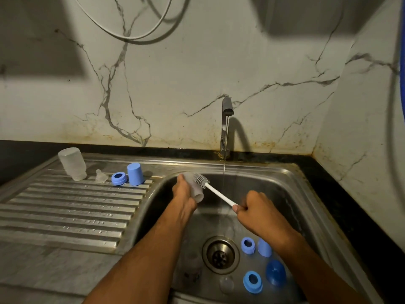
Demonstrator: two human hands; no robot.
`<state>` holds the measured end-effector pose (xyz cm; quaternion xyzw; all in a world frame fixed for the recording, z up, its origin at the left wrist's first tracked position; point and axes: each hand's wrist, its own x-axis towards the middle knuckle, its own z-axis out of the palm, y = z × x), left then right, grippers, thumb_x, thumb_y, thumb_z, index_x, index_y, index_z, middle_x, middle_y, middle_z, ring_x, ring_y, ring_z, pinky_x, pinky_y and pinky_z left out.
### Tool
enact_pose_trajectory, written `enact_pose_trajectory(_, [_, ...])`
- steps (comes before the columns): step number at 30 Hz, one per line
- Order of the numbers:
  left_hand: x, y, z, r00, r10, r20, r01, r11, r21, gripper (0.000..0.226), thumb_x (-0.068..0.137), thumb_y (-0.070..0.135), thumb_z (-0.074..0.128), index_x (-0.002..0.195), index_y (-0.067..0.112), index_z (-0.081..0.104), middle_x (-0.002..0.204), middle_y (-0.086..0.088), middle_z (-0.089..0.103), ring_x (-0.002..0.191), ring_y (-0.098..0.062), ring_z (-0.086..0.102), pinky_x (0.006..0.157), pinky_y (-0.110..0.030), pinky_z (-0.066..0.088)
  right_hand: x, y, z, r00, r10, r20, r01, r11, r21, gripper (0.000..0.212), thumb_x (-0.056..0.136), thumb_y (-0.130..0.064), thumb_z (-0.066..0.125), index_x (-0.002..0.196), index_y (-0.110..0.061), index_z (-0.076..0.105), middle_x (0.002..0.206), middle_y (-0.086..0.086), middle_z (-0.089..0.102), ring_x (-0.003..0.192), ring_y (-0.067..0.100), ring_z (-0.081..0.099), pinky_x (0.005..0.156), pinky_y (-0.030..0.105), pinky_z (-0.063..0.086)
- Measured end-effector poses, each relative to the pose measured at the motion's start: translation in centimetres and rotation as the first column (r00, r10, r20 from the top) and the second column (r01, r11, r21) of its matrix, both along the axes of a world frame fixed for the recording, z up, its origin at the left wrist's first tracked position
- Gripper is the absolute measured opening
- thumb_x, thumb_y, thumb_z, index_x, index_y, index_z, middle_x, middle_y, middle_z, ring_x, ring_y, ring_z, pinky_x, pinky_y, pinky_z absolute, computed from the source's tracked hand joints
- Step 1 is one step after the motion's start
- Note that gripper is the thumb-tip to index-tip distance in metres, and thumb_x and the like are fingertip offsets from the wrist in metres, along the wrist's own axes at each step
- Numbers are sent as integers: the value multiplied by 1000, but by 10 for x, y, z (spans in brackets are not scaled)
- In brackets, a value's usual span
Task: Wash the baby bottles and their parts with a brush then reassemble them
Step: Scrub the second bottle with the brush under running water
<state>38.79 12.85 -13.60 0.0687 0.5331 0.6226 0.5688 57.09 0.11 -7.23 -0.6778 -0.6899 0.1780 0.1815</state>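
Observation:
My left hand grips a clear baby bottle over the sink basin, mouth toward me. My right hand holds the white handle of a bottle brush; its grey bristle head lies against the outside of the bottle. On the draining board stand an upturned clear bottle, a clear teat, a blue collar ring and a blue cap. In the basin lie two blue rings and two blue caps.
The tap at the back runs a thin stream of water into the basin. The drain sits in the basin floor. The ribbed draining board lies left, a black counter right, marble walls behind.

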Motion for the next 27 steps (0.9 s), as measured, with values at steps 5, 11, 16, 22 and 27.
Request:
enact_pose_trajectory(5, [10, 1, -8, 989, -140, -43, 142, 989, 35, 96, 58, 80, 73, 124, 13, 58, 112, -13, 66, 99, -27, 66, 89, -43, 57, -3, 1, 4, 998, -51, 21, 51, 998, 32, 35, 101, -33, 56, 72, -24, 38, 75, -4, 48, 61, 5, 45, 51, 20, 32])
enact_pose_trajectory(11, [8, 15, -29, 996, -93, -9, 93, 994, 52, 130, 10, 65, 94, 126, 16, 60, 116, -12, 70, 98, -26, 70, 77, -38, 60, 0, 3, 4, 999, -38, -11, 38, 998, 44, 37, 101, -31, 57, 70, -22, 38, 70, -3, 46, 58, 5, 43, 48, 19, 28])
enact_pose_trajectory(16, [-7, 2, -14, 1000, 16, -13, -16, 1000, -7, 96, 45, 52, 94, 122, 12, 53, 109, -15, 65, 93, -31, 69, 72, -44, 61, 5, -3, 2, 1000, -16, 2, 15, 1000, 17, 37, 99, -33, 60, 70, -21, 40, 67, -3, 47, 56, 7, 44, 49, 20, 31])
enact_pose_trajectory(22, [19, 4, -13, 993, -110, -31, 112, 993, 43, 79, 68, 48, 85, 127, 10, 49, 108, -18, 66, 88, -31, 71, 80, -49, 60, -2, 6, 0, 997, -71, 3, 71, 995, 73, 36, 101, -33, 57, 71, -24, 38, 72, -4, 48, 60, 6, 46, 50, 20, 32])
enact_pose_trajectory(27, [-2, 12, -17, 990, -107, 88, 101, 992, 73, 59, 83, 52, 70, 127, 14, 58, 115, -16, 67, 100, -29, 67, 85, -43, 57, 7, 8, -6, 999, -17, -30, 18, 1000, 20, 37, 97, -35, 63, 69, -20, 43, 67, -2, 48, 58, 10, 46, 54, 24, 40])
